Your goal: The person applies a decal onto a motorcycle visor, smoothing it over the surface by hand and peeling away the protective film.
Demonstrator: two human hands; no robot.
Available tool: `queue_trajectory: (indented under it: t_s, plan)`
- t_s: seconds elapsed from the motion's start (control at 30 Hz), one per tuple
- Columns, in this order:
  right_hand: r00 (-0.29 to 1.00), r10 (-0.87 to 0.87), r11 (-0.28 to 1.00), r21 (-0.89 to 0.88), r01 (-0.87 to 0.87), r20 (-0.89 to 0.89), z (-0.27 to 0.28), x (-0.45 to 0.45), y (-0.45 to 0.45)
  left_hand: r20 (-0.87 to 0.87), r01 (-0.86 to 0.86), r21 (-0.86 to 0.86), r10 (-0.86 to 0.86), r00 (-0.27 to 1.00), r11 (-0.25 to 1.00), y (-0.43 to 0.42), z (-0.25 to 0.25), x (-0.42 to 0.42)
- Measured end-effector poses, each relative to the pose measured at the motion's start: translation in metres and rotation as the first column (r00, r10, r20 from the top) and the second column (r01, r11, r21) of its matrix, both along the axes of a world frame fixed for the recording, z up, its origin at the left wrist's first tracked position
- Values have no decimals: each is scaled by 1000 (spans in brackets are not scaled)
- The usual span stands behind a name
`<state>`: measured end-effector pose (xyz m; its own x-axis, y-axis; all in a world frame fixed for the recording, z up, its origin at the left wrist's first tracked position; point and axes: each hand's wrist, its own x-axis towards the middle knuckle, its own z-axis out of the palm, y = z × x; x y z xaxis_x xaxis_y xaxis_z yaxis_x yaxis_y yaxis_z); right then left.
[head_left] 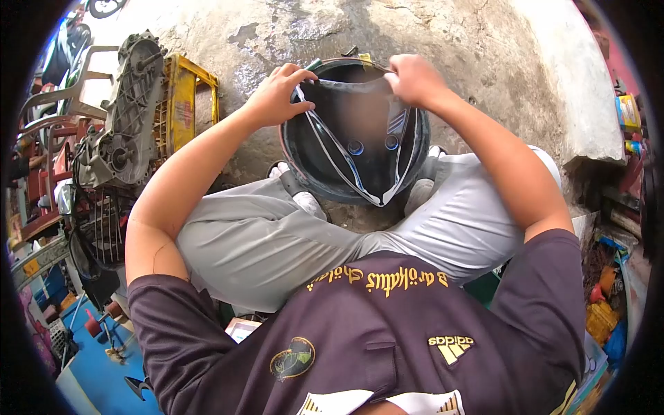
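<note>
A dark, glossy V-shaped panel (346, 114), looking like a motorcycle body cover, lies tilted across a round black basin (289, 155). Pale strips edge its two sides and meet at a point towards me. Two round bluish spots and a striped patch show on its face. My left hand (282, 95) grips the panel's upper left edge between thumb and fingers. At the upper right edge my right hand (415, 79) is closed on it, fingertips partly hidden. A small green item, too covered to name, shows beside my left fingers.
The basin stands on wet, stained concrete (477, 41) between my feet. To the left are a metal engine casing (131, 111) and a yellow crate (181, 104). A raised concrete ledge (588, 104) borders the right side, with assorted packets and parts beyond it.
</note>
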<state>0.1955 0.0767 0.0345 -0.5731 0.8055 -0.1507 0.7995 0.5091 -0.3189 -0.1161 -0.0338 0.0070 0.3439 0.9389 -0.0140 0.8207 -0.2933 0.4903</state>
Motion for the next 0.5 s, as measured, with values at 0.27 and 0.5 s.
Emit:
queue_trajectory:
  t_s: [0.27,0.5]
  plan:
    - [991,61,998,-20,-64,-118,-6,-30,-34,-108,-162,-49,156,982,986,0,-2,4]
    - [995,-79,968,-233,93,67,-13,2,24,-156,-167,-99,151,976,981,5,-1,3]
